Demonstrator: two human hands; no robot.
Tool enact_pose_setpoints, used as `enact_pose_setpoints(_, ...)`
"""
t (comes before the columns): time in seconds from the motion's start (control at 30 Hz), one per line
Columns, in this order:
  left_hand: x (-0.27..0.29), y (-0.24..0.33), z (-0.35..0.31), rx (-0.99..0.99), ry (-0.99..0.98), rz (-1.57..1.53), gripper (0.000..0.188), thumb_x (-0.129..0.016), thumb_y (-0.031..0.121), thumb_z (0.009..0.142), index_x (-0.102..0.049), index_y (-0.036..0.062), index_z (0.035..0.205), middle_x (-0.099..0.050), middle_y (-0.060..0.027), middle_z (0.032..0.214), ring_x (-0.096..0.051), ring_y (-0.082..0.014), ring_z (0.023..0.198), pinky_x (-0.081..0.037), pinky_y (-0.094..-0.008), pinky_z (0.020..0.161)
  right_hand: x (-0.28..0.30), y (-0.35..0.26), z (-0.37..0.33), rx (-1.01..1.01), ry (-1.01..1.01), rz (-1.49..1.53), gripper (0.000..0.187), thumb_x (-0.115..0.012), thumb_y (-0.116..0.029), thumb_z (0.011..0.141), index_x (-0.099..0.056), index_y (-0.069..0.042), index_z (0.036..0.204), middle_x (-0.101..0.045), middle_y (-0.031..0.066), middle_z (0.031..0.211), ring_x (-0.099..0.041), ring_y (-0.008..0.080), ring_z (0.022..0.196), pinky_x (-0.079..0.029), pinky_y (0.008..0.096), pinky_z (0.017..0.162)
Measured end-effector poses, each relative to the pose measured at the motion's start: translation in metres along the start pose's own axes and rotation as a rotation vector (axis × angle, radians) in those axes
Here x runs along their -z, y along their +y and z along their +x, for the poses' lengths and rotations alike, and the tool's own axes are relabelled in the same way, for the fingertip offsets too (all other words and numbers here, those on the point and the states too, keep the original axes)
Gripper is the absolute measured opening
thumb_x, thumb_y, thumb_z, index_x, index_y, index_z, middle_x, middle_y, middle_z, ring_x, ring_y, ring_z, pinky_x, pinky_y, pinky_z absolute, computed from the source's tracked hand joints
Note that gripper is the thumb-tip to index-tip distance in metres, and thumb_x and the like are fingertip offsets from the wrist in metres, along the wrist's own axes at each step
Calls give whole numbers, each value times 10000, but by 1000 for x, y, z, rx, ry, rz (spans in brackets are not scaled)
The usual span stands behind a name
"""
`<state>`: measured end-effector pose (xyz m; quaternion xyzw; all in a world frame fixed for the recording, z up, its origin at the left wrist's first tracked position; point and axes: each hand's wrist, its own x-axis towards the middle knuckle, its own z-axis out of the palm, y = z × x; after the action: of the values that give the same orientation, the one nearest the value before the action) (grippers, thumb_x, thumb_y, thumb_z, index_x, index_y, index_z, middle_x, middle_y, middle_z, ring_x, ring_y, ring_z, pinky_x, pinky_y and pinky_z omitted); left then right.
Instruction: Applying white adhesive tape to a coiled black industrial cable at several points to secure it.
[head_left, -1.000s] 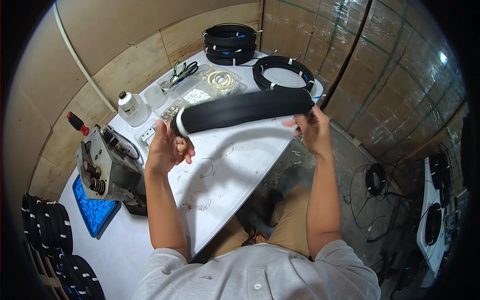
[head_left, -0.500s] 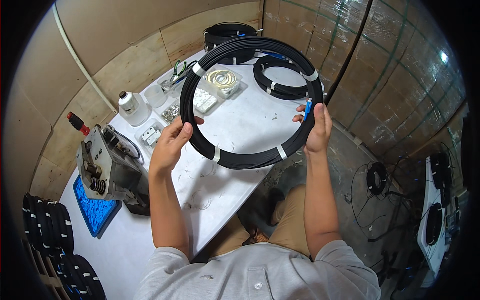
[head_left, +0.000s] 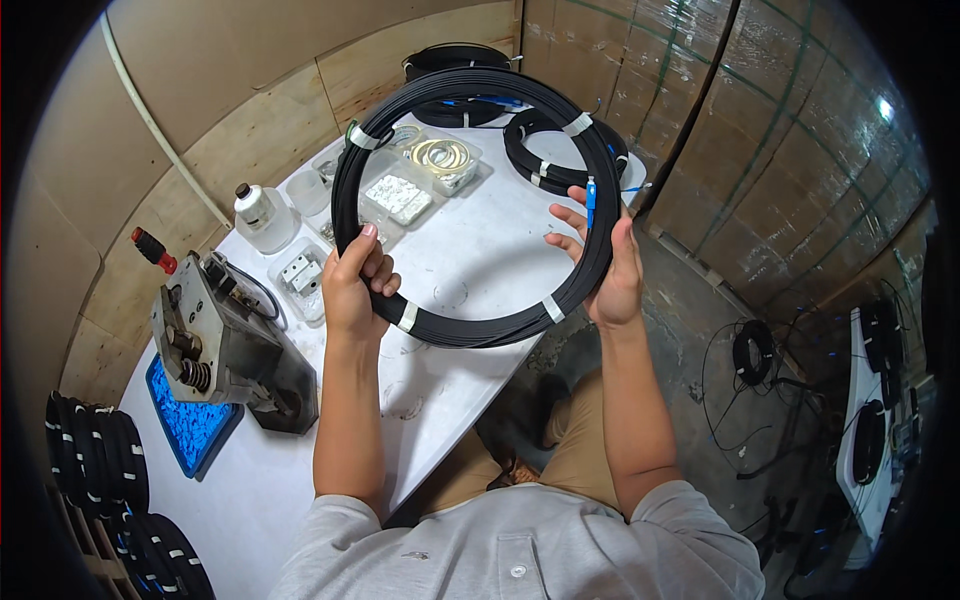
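Observation:
Raised over the table is a coil of black cable point(head_left: 465, 335), bound with several white tape bands. A blue fibre connector point(head_left: 591, 203) lies along its right inner side. My left hand point(head_left: 352, 285) is closed round the coil's lower left, thumb on top and fingers curled through the ring. On the right side, my right hand point(head_left: 612, 270) holds the coil loosely in the crook between thumb and fingers. Its fingers reach behind the coil and show, spread apart, inside the ring beside the connector.
Behind lie more black coils point(head_left: 530, 180). Clear tubs with white parts point(head_left: 400, 198) and a bottle point(head_left: 256, 205) stand left of centre. A metal press point(head_left: 245, 340) stands beside a blue tray point(head_left: 205, 455) of small blue pieces. Wrapped boxes point(head_left: 780, 130) line the right.
The coil has shifted left and turned a little. My left fingers have curled further round it, while my right fingers have spread more inside the ring.

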<state>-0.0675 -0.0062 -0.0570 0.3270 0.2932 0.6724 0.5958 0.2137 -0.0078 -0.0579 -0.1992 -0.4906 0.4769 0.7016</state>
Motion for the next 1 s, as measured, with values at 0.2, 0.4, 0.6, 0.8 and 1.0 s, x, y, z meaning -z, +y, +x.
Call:
enact_pose_setpoints(0.2, -12, 3, -7, -4, 25, 62, 281, -667, 277, 941, -470, 153, 784, -369, 55, 613, -368, -67, 492, -327, -242, 451, 9, 14, 5, -121, 144, 114, 527, -404, -432, 1067, -458, -32, 1406, -542, 165, 1336, -593, 313, 1161, -527, 440, 916)
enact_pose_setpoints(0.4, -4, 5, -3, 3, 9, 47, 285, -649, 290, 954, -477, 142, 782, -381, 47, 622, -370, -69, 492, -328, -241, 452, -2, 5, -1, -84, 110, 32, 414, -486, -279, 1055, -470, -27, 1383, -565, 166, 1278, -616, 295, 1137, -542, 421, 907)
enact_pose_setpoints(0.6, -2, 0, 0, 71, 47, -4, 213, -604, 302, 987, -549, 138, 864, -361, 57, 620, -330, -56, 481, -307, -220, 439, -4, -3, 2, -111, 122, 25, 361, -504, -195, 1045, -485, -23, 1362, -573, 154, 1261, -650, 289, 1088, -560, 395, 888)
enact_pose_setpoints(0.8, -8, 2, -6, 33, 19, 53, 241, -634, 288, 953, -490, 128, 845, -418, 33, 651, -402, -77, 506, -363, -253, 466, 6, 5, 8, -161, 157, 81, 307, -547, -168, 1023, -519, -20, 1291, -583, 151, 1229, -655, 286, 1051, -563, 398, 884)
enact_pose_setpoints(1.0, -8, 6, -10, -39, -69, 89, 267, -624, 318, 957, -495, 93, 890, -458, -1, 677, -465, -113, 534, -430, -268, 513, 13, 12, 11, -136, 122, 75, 370, -559, -15, 930, -494, -15, 1295, -581, 171, 1230, -655, 309, 1030, -557, 431, 899)
